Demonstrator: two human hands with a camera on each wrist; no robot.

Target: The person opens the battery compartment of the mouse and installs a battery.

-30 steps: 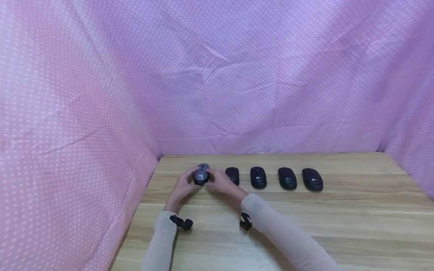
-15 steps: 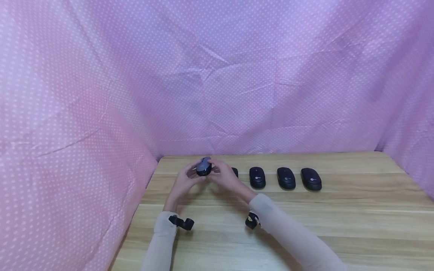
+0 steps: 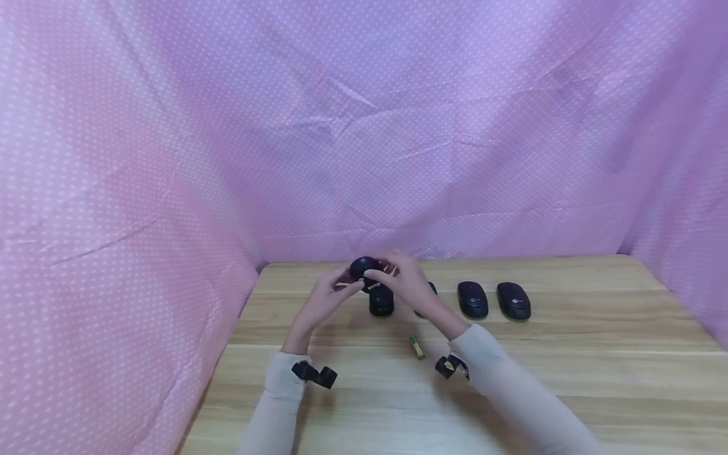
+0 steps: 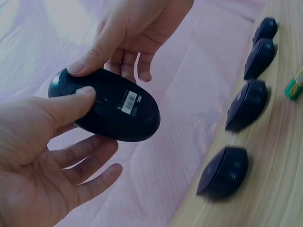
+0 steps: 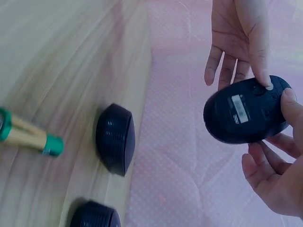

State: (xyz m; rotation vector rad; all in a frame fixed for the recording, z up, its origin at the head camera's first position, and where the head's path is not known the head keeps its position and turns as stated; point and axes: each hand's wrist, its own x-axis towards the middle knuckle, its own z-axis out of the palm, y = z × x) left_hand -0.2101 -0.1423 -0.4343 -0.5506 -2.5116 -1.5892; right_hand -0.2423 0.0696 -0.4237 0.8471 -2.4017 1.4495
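Observation:
A dark computer mouse (image 3: 364, 266) is raised above the far left part of the table, its underside with a white label facing up. My left hand (image 3: 321, 303) pinches one side, thumb on the underside and fingers beneath. On the opposite side my right hand (image 3: 406, 281) grips the same mouse, its thumb also on the underside. Both wrist views show this mouse (image 4: 137, 125) between the two thumbs. Below it, another black mouse (image 3: 381, 302) rests on the table. A green and gold battery (image 3: 417, 347) lies nearer me, left of the right wrist.
More black mice stand in a row to the right: one (image 3: 473, 299), then another (image 3: 514, 301) at the end; a further one is mostly hidden behind my right hand. The wooden table (image 3: 597, 354) ends at a pink dotted cloth (image 3: 426, 158).
The mouse has been lifted, turned underside up and carried slightly right, with both hands on it throughout. The battery, out of sight earlier, now shows beside the right forearm, which has shifted right.

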